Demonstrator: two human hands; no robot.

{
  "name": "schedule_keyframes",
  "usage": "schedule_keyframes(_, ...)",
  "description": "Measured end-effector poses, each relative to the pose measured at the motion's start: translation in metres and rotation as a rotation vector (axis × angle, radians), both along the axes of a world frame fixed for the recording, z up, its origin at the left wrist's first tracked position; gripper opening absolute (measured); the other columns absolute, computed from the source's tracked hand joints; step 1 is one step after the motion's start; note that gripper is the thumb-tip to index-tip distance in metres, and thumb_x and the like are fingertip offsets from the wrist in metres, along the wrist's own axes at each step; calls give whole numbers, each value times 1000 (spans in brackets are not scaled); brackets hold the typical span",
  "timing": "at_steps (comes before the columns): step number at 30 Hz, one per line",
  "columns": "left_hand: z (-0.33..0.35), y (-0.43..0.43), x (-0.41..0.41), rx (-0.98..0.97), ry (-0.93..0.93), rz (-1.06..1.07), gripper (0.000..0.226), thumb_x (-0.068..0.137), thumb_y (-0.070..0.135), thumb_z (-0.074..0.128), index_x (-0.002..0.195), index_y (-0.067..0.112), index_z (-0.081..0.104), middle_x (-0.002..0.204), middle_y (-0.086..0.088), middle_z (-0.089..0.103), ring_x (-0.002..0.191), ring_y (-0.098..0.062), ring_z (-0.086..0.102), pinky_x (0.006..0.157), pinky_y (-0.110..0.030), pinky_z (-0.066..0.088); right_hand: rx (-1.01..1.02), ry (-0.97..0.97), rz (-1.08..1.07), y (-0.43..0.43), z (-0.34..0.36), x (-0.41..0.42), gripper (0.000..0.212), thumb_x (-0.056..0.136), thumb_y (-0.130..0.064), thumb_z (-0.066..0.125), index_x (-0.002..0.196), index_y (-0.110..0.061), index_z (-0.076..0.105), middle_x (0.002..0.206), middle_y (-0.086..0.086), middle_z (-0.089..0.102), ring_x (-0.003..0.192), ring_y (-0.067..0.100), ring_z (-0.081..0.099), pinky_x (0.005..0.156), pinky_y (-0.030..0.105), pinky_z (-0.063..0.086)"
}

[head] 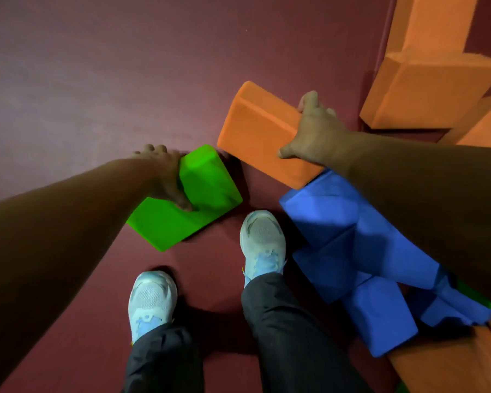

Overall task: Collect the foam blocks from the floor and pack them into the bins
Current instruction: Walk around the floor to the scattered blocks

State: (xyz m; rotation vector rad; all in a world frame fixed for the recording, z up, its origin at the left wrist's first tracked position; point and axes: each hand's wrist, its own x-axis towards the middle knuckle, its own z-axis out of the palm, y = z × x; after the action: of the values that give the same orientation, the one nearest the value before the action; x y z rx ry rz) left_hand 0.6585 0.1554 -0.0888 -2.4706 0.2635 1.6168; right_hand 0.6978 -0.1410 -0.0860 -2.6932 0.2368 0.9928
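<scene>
A bright green foam block point(201, 191) with a stepped shape lies on the dark red floor at centre. My left hand point(167, 177) grips its upper left edge, thumb pressed into the step. To its right an orange foam block point(261, 131) sits tilted, one end resting on a heap of blue foam blocks point(338, 245). My right hand point(315, 131) grips the orange block's right end, fingers over the far edge and thumb on the near face.
Several large orange foam blocks point(425, 89) are stacked at the upper right, and another orange block point(451, 364) lies at the lower right. My two feet in pale shoes point(262, 239) stand below the blocks. Bare red floor point(97, 66) spreads to the left and top.
</scene>
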Motion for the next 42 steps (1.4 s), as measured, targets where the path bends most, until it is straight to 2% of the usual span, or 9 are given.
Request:
schedule_keyframes(2,4,16,-15,-6,-12,110,151,29,96,72,154,20,34,146,-18,48,138,-39,44,113,-48,42,-53,-28,82,14,10,-7,97,55,-50,96,123,-18,36,130,7,53,121,34,49,98,46,44)
schedule_keyframes(4,14,35,-28,-3,-34,252,139,44,91,77,149,10,39,146,-21,48,137,-40,45,111,-42,44,-62,-24,132,25,21,-13,99,56,-50,95,127,-18,35,134,8,53,122,35,49,100,46,44)
schedule_keyframes(8,41,84,-50,-59,-78,480,130,51,78,86,147,4,40,144,-23,48,131,-38,53,102,-39,48,-77,58,175,57,47,-19,120,58,-56,91,153,-26,24,146,8,45,131,39,45,109,48,43)
schedule_keyframes(13,90,146,-71,-30,-173,563,128,54,80,84,145,2,38,141,-26,48,129,-42,54,103,-42,49,-107,169,181,126,101,-37,99,58,-56,88,140,-27,40,136,11,42,128,39,44,97,45,46)
schedule_keyframes(18,159,215,-107,-7,-246,704,129,59,84,77,147,0,33,140,-25,47,132,-42,51,108,-45,46,-36,123,314,214,175,-56,88,56,-46,87,128,-19,43,126,9,48,118,37,52,93,43,49)
schedule_keyframes(24,244,284,-192,12,-277,1013,122,64,80,78,144,-2,36,140,-26,46,135,-40,47,112,-44,43,-38,97,664,332,255,-70,75,64,-42,79,125,-18,43,128,6,48,121,34,51,96,46,47)
schedule_keyframes(31,287,316,-326,124,-324,1382,123,58,88,73,142,4,39,140,-22,51,130,-42,52,108,-49,47,-140,19,1177,468,296,-115,76,74,-43,77,134,-15,40,136,11,46,127,38,48,97,49,44)
schedule_keyframes(37,303,274,-477,223,-295,1838,119,59,82,79,142,5,41,141,-22,51,130,-43,54,107,-47,48,-105,50,1506,529,315,-231,70,77,-40,75,133,-15,41,135,12,47,125,40,50,100,50,47)
schedule_keyframes(42,299,224,-599,302,-299,2039,123,59,83,79,144,4,39,142,-23,50,131,-43,52,107,-49,48,-61,67,1770,534,307,-358,61,78,-35,74,124,-14,40,131,12,47,119,40,54,94,49,49)
